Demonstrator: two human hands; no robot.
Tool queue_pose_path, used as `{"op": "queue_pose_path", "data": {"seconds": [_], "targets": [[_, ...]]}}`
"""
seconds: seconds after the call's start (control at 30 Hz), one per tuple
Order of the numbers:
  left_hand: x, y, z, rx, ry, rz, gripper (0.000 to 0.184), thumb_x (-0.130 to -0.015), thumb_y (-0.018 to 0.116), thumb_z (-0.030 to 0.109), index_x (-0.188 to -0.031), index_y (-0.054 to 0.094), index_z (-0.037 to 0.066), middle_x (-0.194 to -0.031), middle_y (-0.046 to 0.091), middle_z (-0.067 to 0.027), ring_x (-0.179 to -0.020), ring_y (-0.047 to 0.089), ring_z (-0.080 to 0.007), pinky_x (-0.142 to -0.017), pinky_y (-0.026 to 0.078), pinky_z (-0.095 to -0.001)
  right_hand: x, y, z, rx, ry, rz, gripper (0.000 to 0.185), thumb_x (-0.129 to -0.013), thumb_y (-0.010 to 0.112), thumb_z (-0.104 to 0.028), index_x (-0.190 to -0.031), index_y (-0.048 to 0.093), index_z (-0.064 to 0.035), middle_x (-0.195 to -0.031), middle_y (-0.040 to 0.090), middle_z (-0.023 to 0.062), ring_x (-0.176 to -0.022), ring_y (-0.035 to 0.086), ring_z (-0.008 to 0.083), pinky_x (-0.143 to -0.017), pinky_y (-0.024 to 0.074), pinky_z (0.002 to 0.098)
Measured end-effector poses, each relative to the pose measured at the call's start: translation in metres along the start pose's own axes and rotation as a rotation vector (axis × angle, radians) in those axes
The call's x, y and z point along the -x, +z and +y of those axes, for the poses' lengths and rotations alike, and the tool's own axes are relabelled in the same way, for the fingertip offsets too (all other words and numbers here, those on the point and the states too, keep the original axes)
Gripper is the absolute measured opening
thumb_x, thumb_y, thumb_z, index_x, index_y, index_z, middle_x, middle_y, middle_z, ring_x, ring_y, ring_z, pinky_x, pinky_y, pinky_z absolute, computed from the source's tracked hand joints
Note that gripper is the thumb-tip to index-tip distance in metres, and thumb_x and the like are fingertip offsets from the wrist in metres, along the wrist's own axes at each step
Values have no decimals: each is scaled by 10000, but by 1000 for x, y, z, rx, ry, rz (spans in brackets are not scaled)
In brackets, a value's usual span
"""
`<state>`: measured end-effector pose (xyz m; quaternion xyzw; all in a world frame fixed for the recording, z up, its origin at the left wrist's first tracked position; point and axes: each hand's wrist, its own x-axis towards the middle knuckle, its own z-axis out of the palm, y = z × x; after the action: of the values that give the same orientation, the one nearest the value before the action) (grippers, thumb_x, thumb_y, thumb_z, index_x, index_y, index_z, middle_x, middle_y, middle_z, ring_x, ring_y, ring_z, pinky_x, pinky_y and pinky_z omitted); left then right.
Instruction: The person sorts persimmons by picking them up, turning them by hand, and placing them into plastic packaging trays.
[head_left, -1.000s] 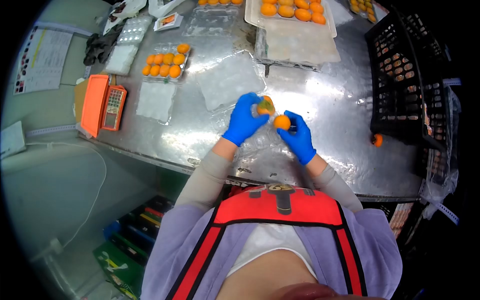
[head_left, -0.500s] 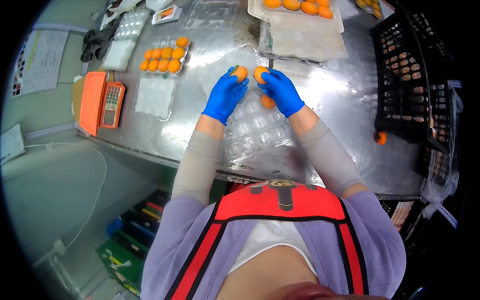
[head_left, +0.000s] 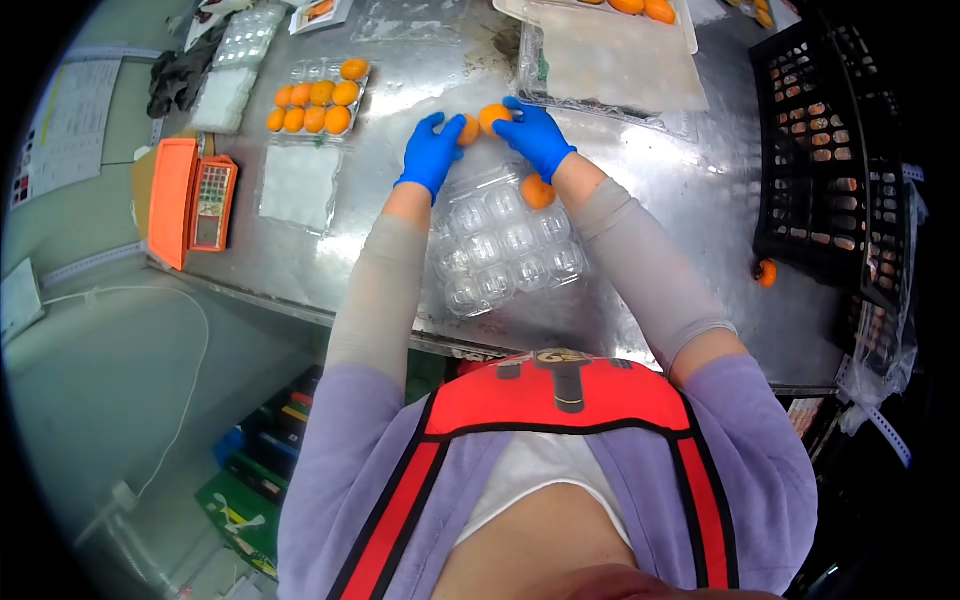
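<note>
In blue gloves, my left hand (head_left: 433, 153) grips one orange persimmon (head_left: 468, 130), and my right hand (head_left: 538, 138) grips a second persimmon (head_left: 493, 119). The two fruits are side by side, almost touching, over the metal table. Just below them lies a clear plastic tray (head_left: 517, 239) with moulded round cups. One persimmon (head_left: 538, 191) sits in its upper right corner; the other cups I can see hold no fruit.
On the left stand a filled persimmon tray (head_left: 318, 107), a white pad (head_left: 300, 188) and an orange device with a keypad (head_left: 192, 205). A black crate (head_left: 815, 165) occupies the right, a loose persimmon (head_left: 765, 273) beside it. White sheets (head_left: 612, 62) lie at the back.
Both hands have moved up and slightly left with their persimmons, away from the tray, and the fruits have come closer together. The view has shifted a little.
</note>
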<state>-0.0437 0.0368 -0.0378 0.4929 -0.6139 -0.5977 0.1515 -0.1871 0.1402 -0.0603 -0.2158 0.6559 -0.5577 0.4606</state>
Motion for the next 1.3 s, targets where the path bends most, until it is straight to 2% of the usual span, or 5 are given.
{"op": "queue_pose_path", "data": {"seconds": [0.23,0.37,0.57,0.87,1.3], "targets": [[30,0,0,-288,262,23,530,-801,682,271,-1259,513,66,-1014,594,-74,-847,585,-155,-804,468,-282,74,-29,17,-96,-424,108,472,-849,573,-60,-1302,445,-19,-1271,521,112,-1122,529,194,-926,429,309],[78,39,-2,-608,795,-183,482,-725,715,254,-1166,578,116,-1121,555,-84,-957,570,-234,-847,467,-359,125,-55,37,-95,-281,225,408,-878,527,-36,-1280,463,-5,-1258,530,105,-1121,532,190,-938,420,294],[85,74,-3,-1018,717,-151,491,-680,690,241,-1143,566,135,-1090,561,-77,-922,555,-310,-781,472,-419,167,-68,46,-79,-187,249,354,-888,540,-62,-1232,509,15,-1191,570,108,-1089,543,176,-950,413,295],[141,34,52,458,256,-486,640,-690,714,61,-1282,469,49,-1385,412,-91,-1228,441,-223,-1013,372,-347,184,-67,9,-178,-239,78,359,-885,522,-23,-1242,502,10,-1182,572,107,-1078,547,174,-935,423,296],[173,22,50,633,372,-499,641,-694,745,84,-1274,474,60,-1339,441,-74,-1247,408,-209,-1047,320,-366,198,-23,-66,-430,-113,-288,467,-918,492,-292,-1309,444,-41,-1134,579,79,-978,563,143,-821,428,256]]}}
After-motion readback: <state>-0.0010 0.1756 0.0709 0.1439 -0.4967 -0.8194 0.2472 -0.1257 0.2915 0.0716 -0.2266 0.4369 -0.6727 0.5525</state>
